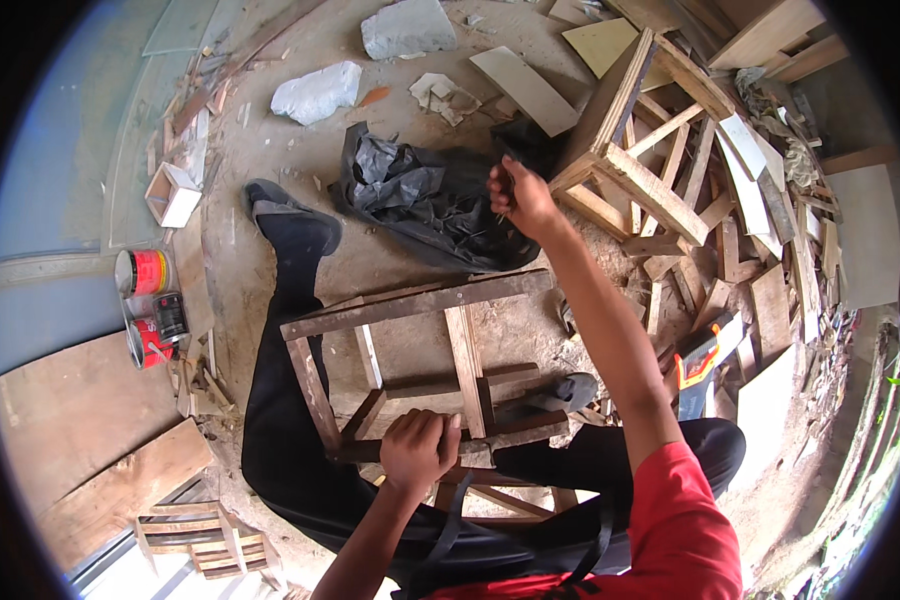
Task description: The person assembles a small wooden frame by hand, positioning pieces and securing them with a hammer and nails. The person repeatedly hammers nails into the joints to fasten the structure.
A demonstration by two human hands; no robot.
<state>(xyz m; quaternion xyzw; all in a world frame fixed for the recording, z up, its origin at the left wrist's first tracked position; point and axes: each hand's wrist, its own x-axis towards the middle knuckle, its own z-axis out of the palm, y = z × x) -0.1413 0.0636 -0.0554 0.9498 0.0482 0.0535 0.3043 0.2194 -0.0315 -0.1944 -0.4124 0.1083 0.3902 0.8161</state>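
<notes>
The wooden frame (463, 360) is the biggest thing in my work; it stands tilted between my legs (278, 400), above the floor (290, 152). I judge this to be a steadying-and-fetching step: one side of me braces the frame while the other deals with something small. The next move, I reckon, calls for a firm brace and a careful reach back to the wood. The frame looks rough and weathered, with dark brown rails, a paler slat crossing between them, and open gaps. Next in size, the crumpled black plastic bag (400, 180) lies beyond it. My left hand (417, 452) is closed around the near rail. My right hand (523, 203) is raised by the bag's right end, fingers curled nearly into a fist; whether it pinches anything tiny, I cannot tell.
</notes>
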